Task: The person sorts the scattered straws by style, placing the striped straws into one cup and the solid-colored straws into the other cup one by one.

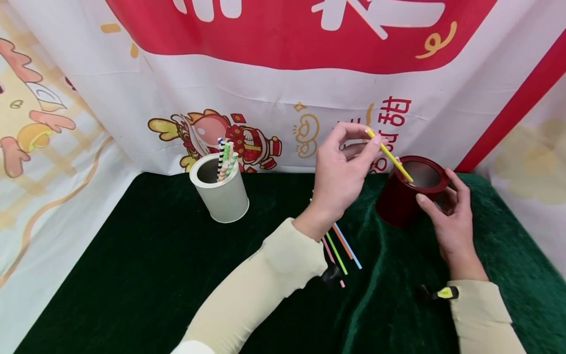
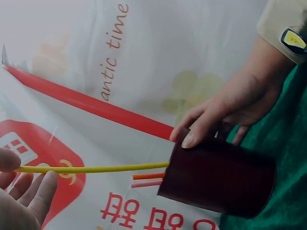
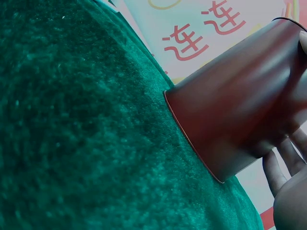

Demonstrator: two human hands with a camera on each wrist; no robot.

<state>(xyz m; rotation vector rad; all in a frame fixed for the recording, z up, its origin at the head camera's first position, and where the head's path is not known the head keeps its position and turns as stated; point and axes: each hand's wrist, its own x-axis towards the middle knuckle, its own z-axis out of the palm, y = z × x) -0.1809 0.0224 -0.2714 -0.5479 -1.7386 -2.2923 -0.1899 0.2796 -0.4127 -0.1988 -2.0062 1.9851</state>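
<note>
My left hand [image 1: 342, 172] pinches a thin yellow straw [image 1: 391, 157] near its upper end. The straw slants down, its lower end at the mouth of a dark red cylindrical holder [image 1: 395, 201]. My right hand [image 1: 457, 226] grips that holder by its right side near the rim, the thumb in front. In the left wrist view an orange straw [image 2: 148, 177] and a pink straw [image 2: 146, 183] stick out of the holder's mouth. The holder's base touches the green cloth [image 3: 96, 129] in the right wrist view.
A white cylindrical holder [image 1: 225, 201] stands to the left with several striped straws [image 1: 227, 164] in it. Loose coloured straws [image 1: 338, 251] lie on the cloth, partly hidden by my left forearm. A printed white curtain [image 1: 265, 83] hangs behind the table.
</note>
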